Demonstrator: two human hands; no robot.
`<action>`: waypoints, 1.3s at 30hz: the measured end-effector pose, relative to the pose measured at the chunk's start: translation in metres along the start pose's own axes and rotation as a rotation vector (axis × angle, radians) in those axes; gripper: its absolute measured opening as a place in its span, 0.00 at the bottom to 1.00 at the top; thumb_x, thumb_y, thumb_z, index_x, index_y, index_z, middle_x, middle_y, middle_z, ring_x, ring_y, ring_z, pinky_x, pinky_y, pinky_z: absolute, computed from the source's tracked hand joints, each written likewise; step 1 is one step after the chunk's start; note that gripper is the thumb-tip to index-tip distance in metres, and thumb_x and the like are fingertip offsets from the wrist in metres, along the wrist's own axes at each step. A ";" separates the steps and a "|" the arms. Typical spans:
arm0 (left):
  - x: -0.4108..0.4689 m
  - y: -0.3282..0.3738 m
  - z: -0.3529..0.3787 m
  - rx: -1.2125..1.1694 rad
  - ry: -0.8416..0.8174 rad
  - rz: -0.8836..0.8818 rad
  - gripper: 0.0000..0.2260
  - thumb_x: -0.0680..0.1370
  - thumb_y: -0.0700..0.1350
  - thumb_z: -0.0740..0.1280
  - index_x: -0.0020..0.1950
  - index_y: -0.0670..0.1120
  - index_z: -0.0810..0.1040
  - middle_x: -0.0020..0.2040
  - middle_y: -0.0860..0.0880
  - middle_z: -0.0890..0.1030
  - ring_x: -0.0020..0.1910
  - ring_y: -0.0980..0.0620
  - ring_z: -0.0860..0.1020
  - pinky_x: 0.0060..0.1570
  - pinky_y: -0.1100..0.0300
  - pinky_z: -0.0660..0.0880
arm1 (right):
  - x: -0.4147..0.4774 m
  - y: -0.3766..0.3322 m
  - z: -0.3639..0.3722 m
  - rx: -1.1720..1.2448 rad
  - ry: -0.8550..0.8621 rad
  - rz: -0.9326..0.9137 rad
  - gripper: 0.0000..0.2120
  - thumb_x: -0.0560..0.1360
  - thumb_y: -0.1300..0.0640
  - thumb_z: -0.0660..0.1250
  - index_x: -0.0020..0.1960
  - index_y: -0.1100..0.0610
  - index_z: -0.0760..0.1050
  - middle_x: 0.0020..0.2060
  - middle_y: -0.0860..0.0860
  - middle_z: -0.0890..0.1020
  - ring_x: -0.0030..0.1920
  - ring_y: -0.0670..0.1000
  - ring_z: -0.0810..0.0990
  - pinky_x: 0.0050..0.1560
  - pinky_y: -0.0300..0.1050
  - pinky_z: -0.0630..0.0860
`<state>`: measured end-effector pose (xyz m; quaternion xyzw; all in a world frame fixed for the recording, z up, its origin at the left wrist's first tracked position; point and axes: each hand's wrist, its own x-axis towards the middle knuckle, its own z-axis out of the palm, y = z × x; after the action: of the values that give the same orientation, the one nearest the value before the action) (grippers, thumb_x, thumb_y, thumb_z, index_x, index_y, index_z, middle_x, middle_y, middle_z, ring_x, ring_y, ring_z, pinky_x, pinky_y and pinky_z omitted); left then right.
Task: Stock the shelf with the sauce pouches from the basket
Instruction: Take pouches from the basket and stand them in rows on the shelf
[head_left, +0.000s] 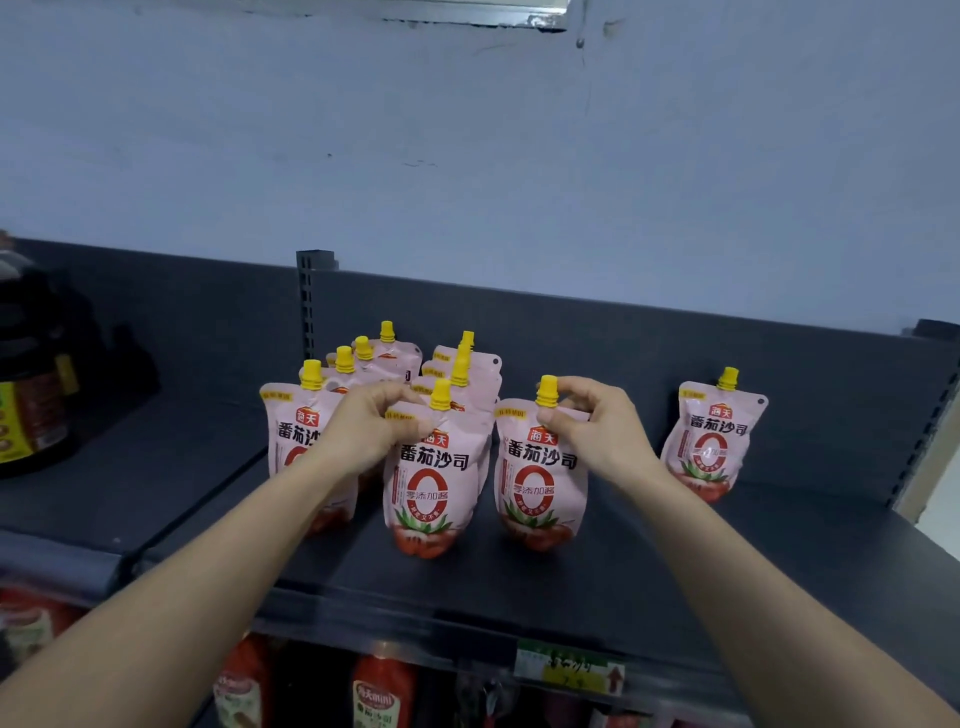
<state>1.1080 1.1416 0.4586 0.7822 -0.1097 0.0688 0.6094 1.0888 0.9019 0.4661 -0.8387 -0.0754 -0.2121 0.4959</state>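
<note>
Several pink sauce pouches with yellow caps stand upright on the dark top shelf (623, 561). My left hand (371, 423) pinches the top left corner of the middle front pouch (428, 488). My right hand (597, 423) pinches the top of the pouch to its right (537, 483), just under its yellow cap. Rows of pouches (363, 364) stand behind and to the left of these two. One more pouch (714, 434) stands apart against the back panel at the right. The basket is out of view.
A large dark bottle with a yellow label (31, 384) stands on the neighbouring shelf section at left. Red sauce bottles (382, 691) fill the shelf below, behind a price tag (569, 667). A slotted upright (309, 301) divides the back panels. A pale wall rises above.
</note>
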 end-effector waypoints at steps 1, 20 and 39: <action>0.000 0.000 0.001 0.012 0.005 0.000 0.07 0.72 0.32 0.71 0.43 0.44 0.78 0.42 0.48 0.83 0.42 0.49 0.82 0.35 0.64 0.79 | 0.001 0.002 0.000 0.007 -0.004 -0.005 0.10 0.74 0.61 0.71 0.51 0.48 0.79 0.36 0.48 0.81 0.37 0.46 0.81 0.45 0.47 0.80; -0.019 0.031 0.038 0.940 0.202 0.757 0.25 0.70 0.36 0.73 0.67 0.42 0.73 0.64 0.42 0.74 0.68 0.41 0.68 0.65 0.46 0.68 | 0.030 0.033 -0.011 -0.032 -0.020 0.056 0.10 0.75 0.58 0.70 0.55 0.51 0.77 0.42 0.51 0.83 0.44 0.51 0.84 0.48 0.53 0.82; 0.011 -0.001 0.131 1.522 -0.188 0.552 0.22 0.77 0.43 0.65 0.69 0.40 0.66 0.64 0.42 0.71 0.64 0.43 0.68 0.64 0.52 0.65 | 0.102 0.062 -0.015 -0.211 -0.043 0.090 0.07 0.76 0.58 0.68 0.50 0.49 0.73 0.41 0.49 0.82 0.44 0.52 0.83 0.47 0.54 0.81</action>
<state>1.1153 1.0138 0.4276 0.9295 -0.2724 0.2060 -0.1395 1.1972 0.8498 0.4672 -0.8931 -0.0254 -0.1782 0.4122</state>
